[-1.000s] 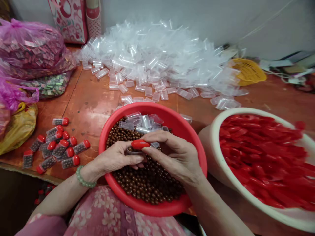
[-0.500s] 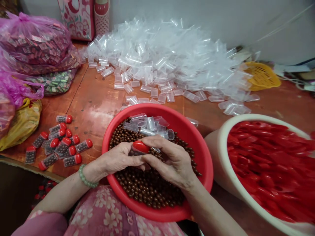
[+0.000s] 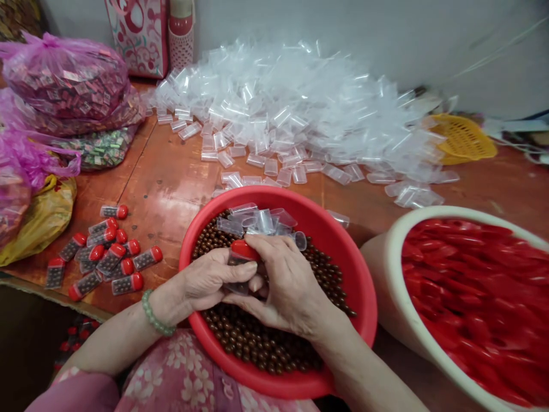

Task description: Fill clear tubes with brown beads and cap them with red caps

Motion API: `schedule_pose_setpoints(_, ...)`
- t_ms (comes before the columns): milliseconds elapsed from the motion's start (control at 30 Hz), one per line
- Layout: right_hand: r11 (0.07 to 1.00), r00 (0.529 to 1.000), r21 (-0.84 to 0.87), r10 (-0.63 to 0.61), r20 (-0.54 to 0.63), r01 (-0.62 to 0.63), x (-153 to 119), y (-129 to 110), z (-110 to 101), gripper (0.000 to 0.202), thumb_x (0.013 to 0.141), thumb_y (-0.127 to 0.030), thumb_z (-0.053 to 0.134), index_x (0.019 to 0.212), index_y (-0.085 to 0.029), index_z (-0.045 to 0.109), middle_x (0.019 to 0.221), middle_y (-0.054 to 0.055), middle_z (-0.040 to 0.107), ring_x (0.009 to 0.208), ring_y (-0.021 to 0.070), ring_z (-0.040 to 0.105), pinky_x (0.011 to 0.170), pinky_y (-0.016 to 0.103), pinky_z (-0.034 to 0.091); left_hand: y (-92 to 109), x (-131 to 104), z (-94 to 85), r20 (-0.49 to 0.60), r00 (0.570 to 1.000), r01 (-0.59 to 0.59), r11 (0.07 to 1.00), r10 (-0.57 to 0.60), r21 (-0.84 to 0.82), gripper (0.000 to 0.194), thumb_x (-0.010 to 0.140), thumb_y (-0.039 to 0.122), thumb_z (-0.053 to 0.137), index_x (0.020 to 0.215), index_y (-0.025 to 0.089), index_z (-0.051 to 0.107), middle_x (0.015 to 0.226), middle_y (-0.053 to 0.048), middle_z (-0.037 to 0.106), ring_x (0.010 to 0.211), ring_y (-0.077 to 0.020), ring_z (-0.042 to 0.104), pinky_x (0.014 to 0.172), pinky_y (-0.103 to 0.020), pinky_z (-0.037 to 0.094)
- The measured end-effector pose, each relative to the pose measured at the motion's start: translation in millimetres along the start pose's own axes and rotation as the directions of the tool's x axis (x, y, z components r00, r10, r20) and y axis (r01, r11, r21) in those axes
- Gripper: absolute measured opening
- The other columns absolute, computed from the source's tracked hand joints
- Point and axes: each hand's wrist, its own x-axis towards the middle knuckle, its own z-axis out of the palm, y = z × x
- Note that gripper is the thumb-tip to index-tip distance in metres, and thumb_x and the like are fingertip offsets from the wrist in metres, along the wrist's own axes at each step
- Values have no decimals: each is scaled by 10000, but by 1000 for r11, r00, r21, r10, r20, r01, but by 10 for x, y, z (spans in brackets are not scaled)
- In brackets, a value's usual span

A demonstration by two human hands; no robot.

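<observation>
Between my two hands is a small clear plastic container with a red cap point(image 3: 242, 249), held over the basin. My left hand point(image 3: 214, 279) grips its clear body, thumb across the front. My right hand point(image 3: 285, 280) is closed on it too, with fingers at the cap and the thumb below. Fingers partly cover the container, so its contents are hard to make out. Beneath lies a red basin point(image 3: 366, 297) holding brown round beads point(image 3: 261, 343). Several empty clear tubes point(image 3: 263, 220) rest on the beads behind my hands.
Filled red-capped containers point(image 3: 111, 257) lie on the wooden table at left, near tied pink bags point(image 3: 68, 86). A large heap of clear tubes point(image 3: 291, 103) spreads along the back. To the right stand a white tub point(image 3: 397, 252) of red caps point(image 3: 472, 297) and a yellow basket point(image 3: 463, 137).
My left thumb has shifted upward across the container, now more upright. My right thumb has dropped beneath it. The whole view has shifted slightly.
</observation>
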Motion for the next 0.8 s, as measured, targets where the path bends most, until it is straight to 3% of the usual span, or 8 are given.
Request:
schedule_pose_setpoints(167,999,992,-30,-30,-122,26,-25,4,24,625,755,-331,701,1256,-61,442,975,181,634,892,290,627,752,441,545,-4,12,48,9,1000,-1,999,2,-40,441,615,459,842,608,105,580,626,-6,543,612,-90,519,643,-218,408)
schedule_pose_setpoints(400,999,978,-27,-39,-206,34,-68,2,33,615,746,-319,686,1264,-85,450,966,152,624,875,284,633,740,438,568,-90,52,138,-14,998,-59,995,58,-77,433,583,444,858,622,109,586,616,-4,544,597,-84,505,610,-207,405)
schedule_pose_setpoints(467,998,988,49,50,-144,-44,-68,-17,-18,606,757,-321,694,1270,-123,440,965,132,628,876,273,643,739,422,573,-103,54,132,-16,998,-58,996,57,-63,433,599,452,845,619,112,578,615,-8,547,602,-90,513,615,-211,411)
schedule_pose_setpoints(567,954,977,219,184,109,-204,-52,-1,-171,690,740,-433,755,1291,-169,434,1048,130,642,941,267,659,772,391,577,-99,47,104,-39,998,-48,999,47,-18,409,628,442,829,673,113,590,622,-4,550,593,-90,512,605,-216,413)
schedule_pose_setpoints(633,897,949,343,202,242,-278,-25,55,-290,721,721,-538,750,1286,-192,468,1127,133,650,1005,274,660,814,388,572,-82,39,91,-47,997,-54,998,54,21,383,648,417,820,730,112,603,636,11,535,578,-81,496,596,-218,416)
schedule_pose_setpoints(800,713,883,521,358,305,-469,69,192,-405,131,882,-319,632,939,-206,669,824,29,708,740,161,674,675,273,550,-37,33,108,1,1000,-29,988,29,153,339,690,394,787,714,115,595,647,15,531,575,-76,492,596,-227,421)
